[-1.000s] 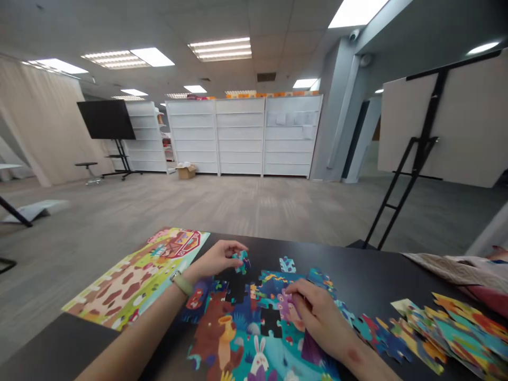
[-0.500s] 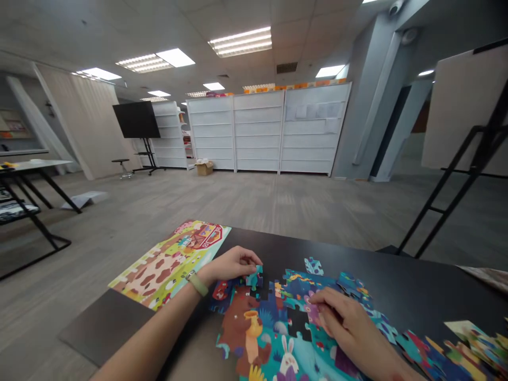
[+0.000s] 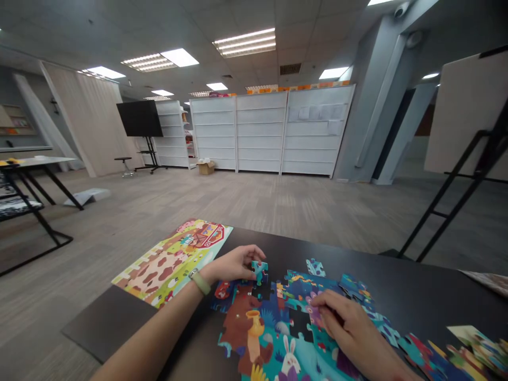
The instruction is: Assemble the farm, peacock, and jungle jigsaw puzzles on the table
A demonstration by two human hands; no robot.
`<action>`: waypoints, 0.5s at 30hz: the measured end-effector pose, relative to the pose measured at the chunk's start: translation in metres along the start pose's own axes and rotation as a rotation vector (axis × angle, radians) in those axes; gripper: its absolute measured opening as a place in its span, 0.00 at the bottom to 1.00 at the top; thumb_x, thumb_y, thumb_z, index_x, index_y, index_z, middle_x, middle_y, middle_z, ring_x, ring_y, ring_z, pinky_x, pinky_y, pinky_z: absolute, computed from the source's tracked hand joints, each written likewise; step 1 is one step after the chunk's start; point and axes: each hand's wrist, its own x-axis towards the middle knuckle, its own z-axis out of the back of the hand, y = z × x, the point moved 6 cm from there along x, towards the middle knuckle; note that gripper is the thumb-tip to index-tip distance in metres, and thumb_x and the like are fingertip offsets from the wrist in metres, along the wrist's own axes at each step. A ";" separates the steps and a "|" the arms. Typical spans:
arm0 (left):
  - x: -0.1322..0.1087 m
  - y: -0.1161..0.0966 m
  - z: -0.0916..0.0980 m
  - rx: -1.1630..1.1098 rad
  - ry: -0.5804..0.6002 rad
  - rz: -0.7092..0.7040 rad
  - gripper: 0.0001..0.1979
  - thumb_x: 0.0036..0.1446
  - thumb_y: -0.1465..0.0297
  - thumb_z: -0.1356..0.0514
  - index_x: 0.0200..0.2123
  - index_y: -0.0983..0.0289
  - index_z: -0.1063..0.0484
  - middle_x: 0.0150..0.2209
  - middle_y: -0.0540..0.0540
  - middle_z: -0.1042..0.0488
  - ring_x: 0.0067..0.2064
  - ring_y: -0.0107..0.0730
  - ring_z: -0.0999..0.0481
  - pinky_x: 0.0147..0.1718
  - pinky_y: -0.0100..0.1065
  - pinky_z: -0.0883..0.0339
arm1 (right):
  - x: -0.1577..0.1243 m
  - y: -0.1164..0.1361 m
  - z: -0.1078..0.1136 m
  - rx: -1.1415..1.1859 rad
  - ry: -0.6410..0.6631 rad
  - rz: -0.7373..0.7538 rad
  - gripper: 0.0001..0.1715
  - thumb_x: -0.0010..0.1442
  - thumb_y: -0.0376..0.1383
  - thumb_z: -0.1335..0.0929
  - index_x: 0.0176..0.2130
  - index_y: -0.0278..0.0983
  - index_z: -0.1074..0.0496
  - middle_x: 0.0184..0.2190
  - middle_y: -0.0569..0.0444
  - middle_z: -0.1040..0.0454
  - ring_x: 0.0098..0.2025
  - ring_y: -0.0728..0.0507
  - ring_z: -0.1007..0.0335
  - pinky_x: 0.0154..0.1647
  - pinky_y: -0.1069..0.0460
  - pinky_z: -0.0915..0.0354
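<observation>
Between the thumb and fingers of my left hand [image 3: 238, 263] is a teal puzzle piece [image 3: 260, 272], tilted up just above a gap at the upper edge of the partly joined jigsaw puzzle [image 3: 273, 323]. The puzzle shows a brown bear, a white rabbit and blue-green plants, with another dark gap near its middle. My right hand [image 3: 349, 323] rests on the puzzle's right side, fingers loosely curled and fingertips at a pink-purple figure. Whatever is under that palm is hidden. A loose light-blue piece [image 3: 315, 267] lies beyond the puzzle's far edge.
A bright farm picture sheet [image 3: 174, 262] lies on the dark table [image 3: 278, 243] at the left. More loose pieces [image 3: 353, 288] lie right of the puzzle, and a heap of pieces [image 3: 476, 346] sits at the right front. An easel [image 3: 456, 196] stands beyond the table.
My left hand has lifted and turned the teal piece slightly, so more of its face shows. My right hand stays in about the same place on the puzzle.
</observation>
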 end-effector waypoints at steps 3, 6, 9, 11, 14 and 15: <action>0.001 0.001 0.003 -0.022 -0.026 0.003 0.21 0.46 0.70 0.27 0.43 0.65 0.29 0.33 0.51 0.25 0.35 0.30 0.25 0.35 0.30 0.32 | 0.000 0.001 0.000 0.013 -0.010 0.010 0.17 0.70 0.39 0.41 0.39 0.41 0.25 0.37 0.51 0.22 0.39 0.40 0.25 0.42 0.48 0.32; 0.001 -0.002 0.002 -0.016 -0.014 0.006 0.19 0.48 0.66 0.27 0.41 0.67 0.26 0.31 0.50 0.26 0.32 0.30 0.26 0.33 0.30 0.33 | 0.000 0.001 -0.001 0.017 -0.004 0.009 0.18 0.70 0.39 0.42 0.40 0.41 0.25 0.37 0.51 0.22 0.40 0.40 0.25 0.42 0.48 0.33; 0.001 -0.010 -0.010 -0.005 0.002 -0.021 0.18 0.51 0.66 0.29 0.44 0.66 0.22 0.32 0.51 0.26 0.33 0.29 0.27 0.32 0.29 0.34 | 0.000 0.002 0.001 0.031 -0.018 -0.004 0.17 0.70 0.38 0.42 0.41 0.40 0.25 0.37 0.51 0.22 0.39 0.41 0.25 0.42 0.48 0.33; 0.001 -0.015 -0.026 -0.014 0.013 -0.046 0.18 0.54 0.67 0.30 0.48 0.65 0.23 0.35 0.51 0.26 0.33 0.28 0.27 0.32 0.29 0.33 | 0.001 0.004 0.005 0.056 -0.050 -0.018 0.17 0.69 0.36 0.42 0.42 0.39 0.25 0.36 0.52 0.22 0.38 0.41 0.25 0.41 0.48 0.34; 0.002 -0.019 -0.058 -0.060 0.020 -0.085 0.19 0.56 0.69 0.32 0.52 0.64 0.26 0.39 0.53 0.24 0.37 0.30 0.24 0.38 0.31 0.30 | 0.002 0.009 0.009 0.130 -0.069 -0.045 0.15 0.68 0.36 0.40 0.43 0.38 0.25 0.34 0.53 0.21 0.35 0.43 0.26 0.39 0.50 0.34; 0.002 -0.020 -0.070 -0.069 0.027 -0.096 0.19 0.57 0.70 0.32 0.52 0.64 0.27 0.39 0.54 0.23 0.38 0.31 0.23 0.39 0.33 0.29 | 0.002 0.012 0.009 0.157 -0.059 -0.050 0.14 0.68 0.36 0.39 0.44 0.38 0.25 0.34 0.53 0.21 0.35 0.43 0.26 0.38 0.50 0.34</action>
